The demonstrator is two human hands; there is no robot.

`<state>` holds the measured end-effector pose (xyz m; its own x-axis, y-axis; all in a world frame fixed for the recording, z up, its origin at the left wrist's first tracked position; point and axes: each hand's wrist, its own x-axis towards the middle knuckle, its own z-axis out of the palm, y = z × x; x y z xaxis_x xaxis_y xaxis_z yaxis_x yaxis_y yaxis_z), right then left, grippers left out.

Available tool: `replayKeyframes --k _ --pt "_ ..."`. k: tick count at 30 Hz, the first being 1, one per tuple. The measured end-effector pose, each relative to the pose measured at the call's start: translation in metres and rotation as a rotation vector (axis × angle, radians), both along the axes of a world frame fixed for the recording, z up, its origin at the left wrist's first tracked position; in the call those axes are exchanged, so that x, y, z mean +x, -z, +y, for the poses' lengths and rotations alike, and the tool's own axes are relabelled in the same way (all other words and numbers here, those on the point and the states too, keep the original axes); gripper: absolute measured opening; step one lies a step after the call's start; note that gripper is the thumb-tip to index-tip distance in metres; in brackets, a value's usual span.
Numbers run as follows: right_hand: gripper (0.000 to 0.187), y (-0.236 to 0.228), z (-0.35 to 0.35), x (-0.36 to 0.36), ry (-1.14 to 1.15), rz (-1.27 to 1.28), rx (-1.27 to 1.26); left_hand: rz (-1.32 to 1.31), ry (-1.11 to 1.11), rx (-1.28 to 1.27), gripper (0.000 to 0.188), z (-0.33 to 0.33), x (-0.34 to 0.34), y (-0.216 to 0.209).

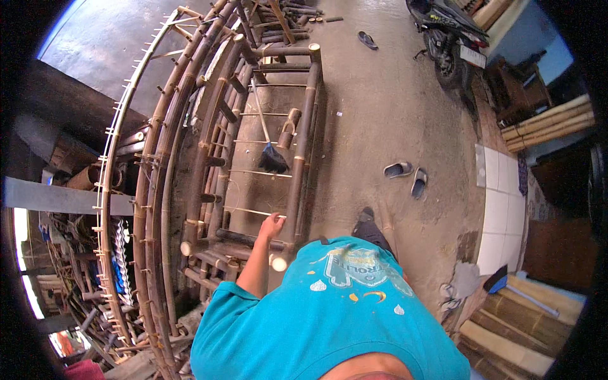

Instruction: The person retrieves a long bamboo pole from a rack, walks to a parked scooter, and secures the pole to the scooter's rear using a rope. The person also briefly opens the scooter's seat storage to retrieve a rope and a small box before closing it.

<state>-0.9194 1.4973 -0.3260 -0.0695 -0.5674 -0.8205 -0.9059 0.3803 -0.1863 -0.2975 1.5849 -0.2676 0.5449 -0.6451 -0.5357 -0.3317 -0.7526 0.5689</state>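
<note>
A person's left hand [272, 226] was at the near end of a bamboo frame [308, 120].
The frame stood on the floor [361, 114], left of the person. The hand's fingers were curled at the right end of a thin slat [248, 210], beside the frame's right side; whether they gripped it could not be told. The right hand was out of sight, so its state could not be told either. Farther along, a broom [263, 126] lay within the frame's outline, its dark head nearest the person, with a bamboo piece [288, 132] just right of it. Long poles [149, 164] ran along the left. Two sandals [398, 170] lay right of the frame, and a motorbike [446, 47] stood at the far right.
</note>
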Motion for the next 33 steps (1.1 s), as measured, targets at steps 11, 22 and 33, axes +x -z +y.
replayKeyframes --k 11,22,33 --pt "0.090 -0.139 -0.361 0.080 -0.284 0.024 0.062 0.306 -0.500 0.174 0.058 -0.099 -0.055 0.050" --pt "0.098 -0.081 -0.638 0.218 -0.361 0.170 0.110 0.387 -0.601 0.305 0.042 -0.355 0.037 0.124" --pt "0.082 -0.154 -0.882 0.416 -0.476 0.148 -0.089 -0.021 -0.429 -0.349 0.046 -0.707 0.292 -0.042"
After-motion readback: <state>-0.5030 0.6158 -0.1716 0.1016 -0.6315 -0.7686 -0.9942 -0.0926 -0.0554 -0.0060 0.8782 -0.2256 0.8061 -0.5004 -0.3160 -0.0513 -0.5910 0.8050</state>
